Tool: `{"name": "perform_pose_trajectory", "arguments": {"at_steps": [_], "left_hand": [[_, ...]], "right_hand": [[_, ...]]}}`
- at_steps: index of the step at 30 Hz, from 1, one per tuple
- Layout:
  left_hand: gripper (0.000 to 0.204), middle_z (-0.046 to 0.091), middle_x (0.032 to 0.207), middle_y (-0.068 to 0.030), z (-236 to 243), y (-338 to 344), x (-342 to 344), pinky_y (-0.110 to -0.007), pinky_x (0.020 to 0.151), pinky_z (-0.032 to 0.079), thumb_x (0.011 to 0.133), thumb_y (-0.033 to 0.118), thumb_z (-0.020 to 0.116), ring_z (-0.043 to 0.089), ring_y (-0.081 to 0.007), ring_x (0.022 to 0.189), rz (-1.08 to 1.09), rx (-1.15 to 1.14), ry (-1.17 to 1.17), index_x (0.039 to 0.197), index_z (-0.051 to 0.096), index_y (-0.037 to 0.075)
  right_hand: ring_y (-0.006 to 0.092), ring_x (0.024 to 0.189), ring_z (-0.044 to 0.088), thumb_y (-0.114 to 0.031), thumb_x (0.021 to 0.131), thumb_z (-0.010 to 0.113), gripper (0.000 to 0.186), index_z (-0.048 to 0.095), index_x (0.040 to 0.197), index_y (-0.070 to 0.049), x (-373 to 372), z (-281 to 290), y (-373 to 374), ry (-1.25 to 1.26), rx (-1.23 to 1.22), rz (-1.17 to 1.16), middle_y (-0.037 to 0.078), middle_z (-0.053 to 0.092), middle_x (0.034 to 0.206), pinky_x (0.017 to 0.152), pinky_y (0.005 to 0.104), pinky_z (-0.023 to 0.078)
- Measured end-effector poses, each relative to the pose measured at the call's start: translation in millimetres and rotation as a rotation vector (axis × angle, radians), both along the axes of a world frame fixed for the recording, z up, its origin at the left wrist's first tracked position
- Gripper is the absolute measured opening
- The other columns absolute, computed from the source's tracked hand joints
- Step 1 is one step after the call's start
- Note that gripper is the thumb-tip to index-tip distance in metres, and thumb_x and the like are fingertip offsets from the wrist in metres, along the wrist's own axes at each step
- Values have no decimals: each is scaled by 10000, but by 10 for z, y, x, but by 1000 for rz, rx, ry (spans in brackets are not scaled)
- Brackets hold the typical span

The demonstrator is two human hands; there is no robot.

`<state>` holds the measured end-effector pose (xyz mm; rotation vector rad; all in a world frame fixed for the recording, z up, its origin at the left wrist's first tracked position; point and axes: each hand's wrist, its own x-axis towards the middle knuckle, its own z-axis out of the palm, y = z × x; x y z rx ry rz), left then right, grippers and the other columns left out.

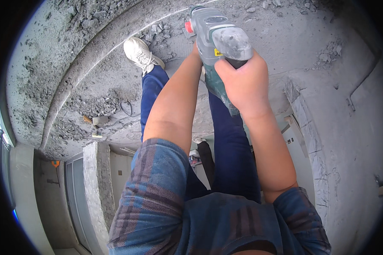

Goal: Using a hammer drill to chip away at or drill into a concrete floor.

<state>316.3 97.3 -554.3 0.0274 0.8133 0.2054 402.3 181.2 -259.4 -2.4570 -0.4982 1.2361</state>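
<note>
A dusty green and grey rotary hammer point(210, 36) with a red knob on its left side is at the top middle, over the concrete wall or floor surface. My right hand point(251, 83) is wrapped round its rear handle, thumb across the near side. Up to the tool's left flank runs my left forearm point(174, 100); the hand itself goes behind the tool's body, so its fingers are hidden. The tool's working end cannot be seen.
Broken concrete rubble point(108, 102) is scattered at left, with more rubble point(327, 55) at right. A pale curved line point(78, 83) crosses the dusty surface. My white shoe point(138, 53) stands near that line. A small hammer point(98, 120) and a wire loop point(126, 108) lie among the debris.
</note>
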Motion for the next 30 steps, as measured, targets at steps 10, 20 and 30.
{"name": "perform_pose_trajectory", "arguments": {"at_steps": [10,20,30], "left_hand": [[340,668,1150,-107,-207,-302,-357,-403,869,531,943,231,569,648,-242,1034,-49,-165,153,1232,605,57],[331,688,1108,-106,-1137,-620,-1325,-375,859,519,878,192,655,648,-223,1015,-377,218,220,1174,641,45],[315,693,1048,-122,-451,114,-688,-382,795,534,901,183,625,671,-224,883,-351,409,213,1165,632,11]], "right_hand": [[377,776,679,-93,691,719,254,627,906,8,-255,-180,-617,32,161,-148,193,680,799,688,389,529],[153,916,657,-36,813,707,253,639,1051,11,-1073,-636,-2425,389,70,-482,79,693,1001,807,292,509],[164,963,652,5,792,685,318,616,1102,17,-655,-248,-1973,366,206,-422,102,683,1061,838,292,500]]}}
